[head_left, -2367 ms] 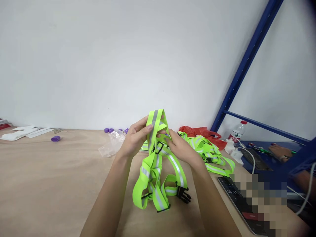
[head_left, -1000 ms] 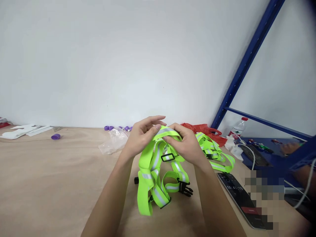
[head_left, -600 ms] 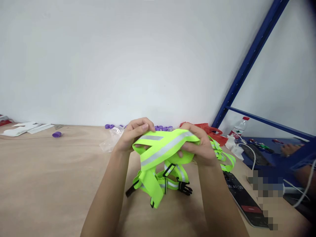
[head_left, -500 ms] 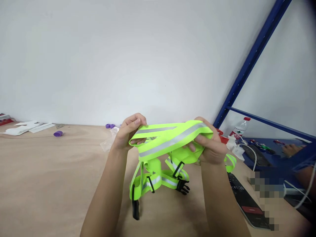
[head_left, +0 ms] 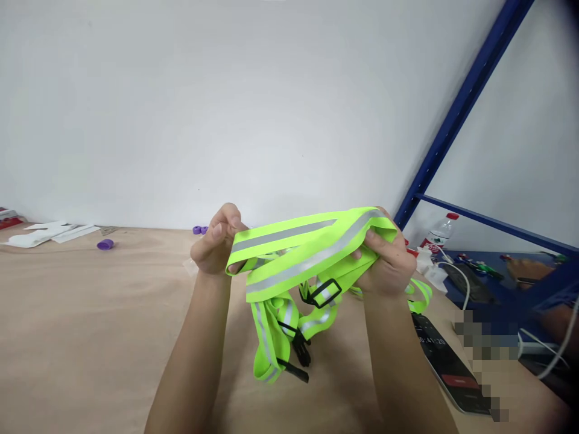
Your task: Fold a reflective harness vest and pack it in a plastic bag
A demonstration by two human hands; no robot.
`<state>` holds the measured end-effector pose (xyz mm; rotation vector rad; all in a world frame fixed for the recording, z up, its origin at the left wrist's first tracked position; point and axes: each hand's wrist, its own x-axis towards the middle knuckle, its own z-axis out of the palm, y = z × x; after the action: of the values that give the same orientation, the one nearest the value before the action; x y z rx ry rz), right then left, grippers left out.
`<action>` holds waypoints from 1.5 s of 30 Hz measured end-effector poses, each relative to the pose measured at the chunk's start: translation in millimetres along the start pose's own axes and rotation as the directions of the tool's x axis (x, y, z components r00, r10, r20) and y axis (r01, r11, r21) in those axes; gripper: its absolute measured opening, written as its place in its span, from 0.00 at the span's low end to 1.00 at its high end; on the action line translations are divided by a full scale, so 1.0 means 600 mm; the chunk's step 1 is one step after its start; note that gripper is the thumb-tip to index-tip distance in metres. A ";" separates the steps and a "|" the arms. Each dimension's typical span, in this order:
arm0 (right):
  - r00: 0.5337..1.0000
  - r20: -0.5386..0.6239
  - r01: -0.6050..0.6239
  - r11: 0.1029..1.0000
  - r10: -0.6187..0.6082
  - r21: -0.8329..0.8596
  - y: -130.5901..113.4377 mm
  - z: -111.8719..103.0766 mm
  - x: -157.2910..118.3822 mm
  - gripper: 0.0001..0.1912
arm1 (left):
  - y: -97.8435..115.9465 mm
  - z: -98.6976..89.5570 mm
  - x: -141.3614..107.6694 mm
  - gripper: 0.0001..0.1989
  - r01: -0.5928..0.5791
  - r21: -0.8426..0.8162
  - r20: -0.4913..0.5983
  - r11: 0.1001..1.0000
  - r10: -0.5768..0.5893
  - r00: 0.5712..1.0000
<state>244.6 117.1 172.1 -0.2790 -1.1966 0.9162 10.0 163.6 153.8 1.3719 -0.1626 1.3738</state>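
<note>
A neon yellow-green strap harness (head_left: 307,259) with grey reflective stripes hangs above the table between my hands. My left hand (head_left: 218,240) has its fingers inside the looped left end of the upper band, closed on it. On the other side, my right hand (head_left: 386,259) grips the gathered band between thumb and fingers; some fingers are hidden behind the fabric. Below dangle folded straps with a black slider (head_left: 326,293), a dark buckle (head_left: 301,348) and another black piece (head_left: 293,369) at the bottom.
A phone (head_left: 447,361) lies on the brown table (head_left: 90,337) at right, near another yellow-green strap (head_left: 420,295). White strips (head_left: 43,234) and a purple ring (head_left: 105,244) are at left. Behind stand a bottle (head_left: 439,232) and blue frame (head_left: 452,132); another person's hand (head_left: 527,270) is far right.
My left hand has moved left and slightly up, and the upper band is stretched wider. The hanging straps and buckles have swung and turned.
</note>
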 end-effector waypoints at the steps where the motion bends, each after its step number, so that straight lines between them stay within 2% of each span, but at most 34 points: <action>1: 1.000 -0.007 0.019 1.000 -0.019 -0.011 0.000 -0.001 0.001 0.12 | 0.001 0.000 -0.001 0.14 0.023 0.011 0.017 1.000 -0.023 1.000; 3: 0.997 -0.035 0.063 0.998 -0.064 -0.029 0.001 -0.005 0.003 0.11 | 0.005 0.003 -0.001 0.16 0.116 0.060 0.082 0.991 -0.121 0.989; 6: 0.987 -0.110 0.109 0.993 -0.114 -0.049 0.004 -0.012 0.007 0.11 | 0.013 0.013 0.001 0.14 0.266 0.144 0.179 0.953 -0.289 0.940; 9: 0.981 -0.156 0.104 0.993 -0.111 -0.053 0.008 -0.017 0.010 0.13 | 0.012 0.018 0.004 0.08 0.347 0.171 0.241 0.922 -0.381 0.893; 12: 0.988 -0.129 0.081 0.996 -0.085 -0.036 0.009 -0.018 0.011 0.14 | 0.004 0.015 0.005 0.04 0.403 0.205 0.301 0.892 -0.449 0.841; 15: 0.989 -0.125 0.073 0.997 -0.073 0.001 0.007 -0.018 0.012 0.15 | -0.006 0.014 0.007 0.06 0.444 0.302 0.302 0.844 -0.526 0.795; 18: 0.985 -0.154 0.082 0.995 -0.073 0.051 0.002 -0.018 0.012 0.15 | -0.016 0.021 0.011 0.10 0.507 0.394 0.294 0.767 -0.628 0.721; 21: 0.983 -0.176 0.060 0.996 -0.047 0.071 -0.002 -0.021 0.012 0.16 | -0.028 0.029 0.014 0.17 0.541 0.503 0.246 0.674 -0.712 0.658; 23: 0.982 -0.186 0.045 0.997 -0.034 0.057 -0.003 -0.025 0.013 0.16 | -0.036 0.032 0.016 0.22 0.544 0.575 0.193 0.611 -0.747 0.636; 28: 0.977 -0.207 0.049 0.999 -0.051 -0.011 -0.001 -0.033 0.015 0.15 | -0.047 0.034 0.017 0.26 0.472 0.717 0.107 0.512 -0.751 0.652; 32: 0.979 -0.192 0.057 0.996 -0.069 -0.069 0.002 -0.037 0.015 0.15 | -0.040 0.040 0.016 0.24 0.446 0.777 0.089 0.444 -0.779 0.620; 35: 0.982 -0.176 0.059 0.995 -0.073 -0.083 0.004 -0.038 0.014 0.14 | -0.041 0.046 0.015 0.20 0.342 0.867 0.054 0.363 -0.750 0.659; 40: 0.976 -0.213 0.032 0.999 -0.040 -0.040 0.009 -0.033 0.014 0.17 | -0.069 0.046 0.012 0.21 0.239 0.966 -0.105 0.102 -0.689 0.717; 42: 0.975 -0.222 0.023 1.000 -0.027 -0.019 0.011 -0.032 0.014 0.17 | -0.084 0.045 0.011 0.24 0.217 0.974 -0.116 0.069 -0.673 0.731; 45: 0.978 -0.208 0.026 1.000 -0.028 -0.012 0.014 -0.034 0.015 0.17 | -0.100 0.044 0.011 0.24 0.205 0.974 -0.095 0.092 -0.662 0.744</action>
<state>259.2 134.2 165.2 -0.3563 -1.0088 0.8366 72.3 169.5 132.5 2.4560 1.0317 0.4913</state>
